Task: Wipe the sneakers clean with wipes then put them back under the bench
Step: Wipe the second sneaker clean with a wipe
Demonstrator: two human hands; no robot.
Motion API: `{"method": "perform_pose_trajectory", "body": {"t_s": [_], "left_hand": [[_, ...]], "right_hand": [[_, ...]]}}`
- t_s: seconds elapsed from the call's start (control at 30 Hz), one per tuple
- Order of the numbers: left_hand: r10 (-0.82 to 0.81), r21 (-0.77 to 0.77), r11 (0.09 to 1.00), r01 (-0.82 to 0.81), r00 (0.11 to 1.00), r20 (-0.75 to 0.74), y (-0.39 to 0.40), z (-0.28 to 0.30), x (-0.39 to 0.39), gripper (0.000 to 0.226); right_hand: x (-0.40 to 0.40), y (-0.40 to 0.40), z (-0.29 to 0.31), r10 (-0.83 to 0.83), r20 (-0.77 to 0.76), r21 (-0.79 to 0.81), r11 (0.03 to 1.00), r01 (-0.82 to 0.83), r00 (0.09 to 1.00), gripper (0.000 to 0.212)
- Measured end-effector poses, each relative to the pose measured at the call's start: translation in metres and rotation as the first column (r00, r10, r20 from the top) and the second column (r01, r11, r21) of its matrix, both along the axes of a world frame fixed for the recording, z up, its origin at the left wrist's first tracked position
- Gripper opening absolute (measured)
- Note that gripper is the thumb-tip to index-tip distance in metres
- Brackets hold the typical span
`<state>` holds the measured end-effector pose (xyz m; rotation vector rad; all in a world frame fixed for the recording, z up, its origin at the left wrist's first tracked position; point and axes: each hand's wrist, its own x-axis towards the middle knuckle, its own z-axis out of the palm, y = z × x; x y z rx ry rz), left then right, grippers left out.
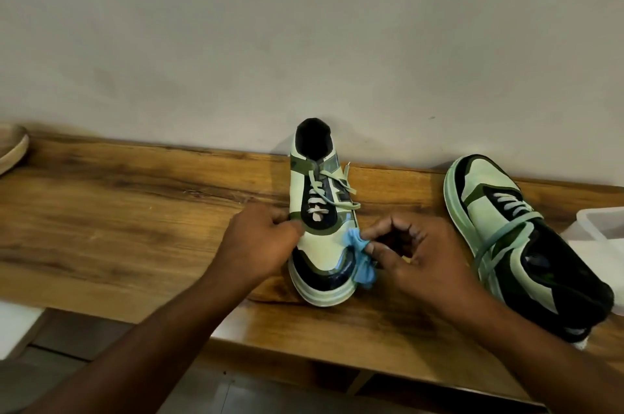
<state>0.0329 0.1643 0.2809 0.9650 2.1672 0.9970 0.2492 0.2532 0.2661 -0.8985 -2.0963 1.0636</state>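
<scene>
A pale green, dark green and black sneaker (320,211) stands upright on the wooden bench (135,211), toe toward me and heel against the wall. My left hand (260,241) grips its left side near the toe. My right hand (415,251) pinches a crumpled blue wipe (359,254) against the shoe's right toe area. The second matching sneaker (520,244) lies to the right on the bench, toe pointing away toward the wall, untouched.
A clear plastic container (601,224) sits at the right edge behind the second sneaker. A tan round object (11,150) shows at the far left of the bench. A plain wall runs behind the bench; tiled floor lies below its front edge.
</scene>
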Motion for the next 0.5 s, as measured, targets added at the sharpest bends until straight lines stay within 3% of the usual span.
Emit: {"method": "perform_pose_trajectory", "body": {"t_s": [0.07, 0.17, 0.3, 0.43, 0.5], "left_hand": [[-0.027, 0.026, 0.999, 0.027, 1.000, 0.004, 0.000, -0.001, 0.006, 0.016], [-0.068, 0.007, 0.998, 0.070, 0.983, -0.169, 0.001, -0.005, 0.011, 0.037], [-0.045, -0.021, 0.999, 0.042, 0.986, -0.160, 0.006, -0.006, 0.007, 0.043], [-0.059, -0.040, 0.998, 0.052, 0.979, -0.195, 0.008, -0.007, 0.007, 0.045], [-0.043, -0.033, 0.999, 0.037, 0.980, -0.195, 0.008, -0.008, 0.008, 0.045]], "right_hand": [[-0.006, -0.011, -0.002, 0.052, 0.052, 0.042, 0.998, -0.054, 0.997, 0.027], [-0.010, -0.028, -0.002, 0.100, 0.074, 0.194, 0.974, -0.113, 0.992, 0.032], [-0.011, -0.042, -0.004, 0.239, 0.116, 0.335, 0.904, -0.264, 0.964, 0.036], [-0.012, -0.021, -0.010, 0.028, 0.045, 0.240, 0.970, -0.038, 0.999, 0.036], [-0.013, -0.026, -0.008, 0.017, 0.049, 0.262, 0.965, -0.029, 0.999, 0.033]]}}
